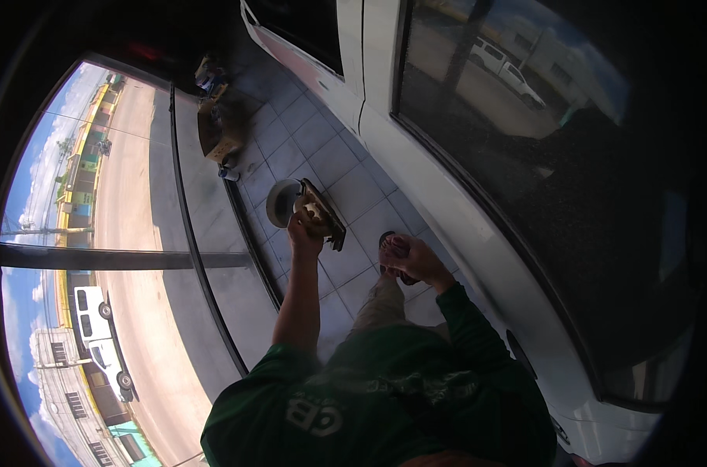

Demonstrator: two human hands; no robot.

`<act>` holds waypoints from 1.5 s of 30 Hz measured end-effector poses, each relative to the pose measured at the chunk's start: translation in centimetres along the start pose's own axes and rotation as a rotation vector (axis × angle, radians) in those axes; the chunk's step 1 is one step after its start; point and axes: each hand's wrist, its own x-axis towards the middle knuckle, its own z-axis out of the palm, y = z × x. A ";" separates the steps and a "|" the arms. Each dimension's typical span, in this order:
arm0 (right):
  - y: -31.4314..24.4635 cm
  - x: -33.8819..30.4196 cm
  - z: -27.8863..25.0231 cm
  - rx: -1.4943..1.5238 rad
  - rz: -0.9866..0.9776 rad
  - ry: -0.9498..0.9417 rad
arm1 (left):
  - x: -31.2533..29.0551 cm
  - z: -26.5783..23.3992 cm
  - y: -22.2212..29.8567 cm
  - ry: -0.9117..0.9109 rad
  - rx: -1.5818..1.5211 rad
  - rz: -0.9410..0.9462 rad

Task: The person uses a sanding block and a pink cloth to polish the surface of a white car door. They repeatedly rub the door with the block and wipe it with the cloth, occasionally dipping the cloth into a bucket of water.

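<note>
Ahead of me, my left hand (307, 231) is closed around a long dark part (334, 223) with a pale inner side; its exact kind cannot be made out. The part is tilted, its far end beside the rim of a round grey bucket (278, 208) on the floor. My right hand (422, 265), to the right and a little nearer, is closed on a crumpled reddish cloth (394, 247). The two hands are apart. Below the right hand, part of my leg and shoe shows.
A white vehicle (380, 101) with dark windows stands close along my right. To the left is a large glass pane with a dark frame (184, 202), a street beyond it. On the grey tiled floor (316, 132) stand a cardboard box (222, 148) and a small can (229, 173).
</note>
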 end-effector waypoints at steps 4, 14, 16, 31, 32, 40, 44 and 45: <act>-9.7 8.1 0.9 -0.239 -0.190 0.117 | 10.2 4.0 4.0 -0.074 -0.175 0.036; -23.5 31.6 -2.2 -1.047 -0.720 0.389 | 28.0 12.4 9.7 -0.274 -0.359 -0.038; -23.0 34.1 -1.9 -1.024 -0.604 0.375 | 30.2 13.8 9.8 -0.273 -0.486 -0.085; -23.7 37.3 -3.2 -0.871 -0.559 0.434 | 45.2 19.3 13.7 0.338 0.543 -0.059; -23.8 37.5 -3.2 -0.842 -0.540 0.407 | 45.9 19.6 13.9 0.345 0.537 -0.072; -23.7 37.2 -3.2 -0.857 -0.553 0.463 | 46.2 21.5 15.3 0.241 0.552 -0.100; -23.0 37.3 -3.0 -0.858 -0.547 0.455 | 45.8 22.2 15.3 0.280 0.540 -0.158; -22.9 37.4 -3.1 -0.854 -0.544 0.442 | 45.9 22.3 15.3 0.289 0.528 -0.165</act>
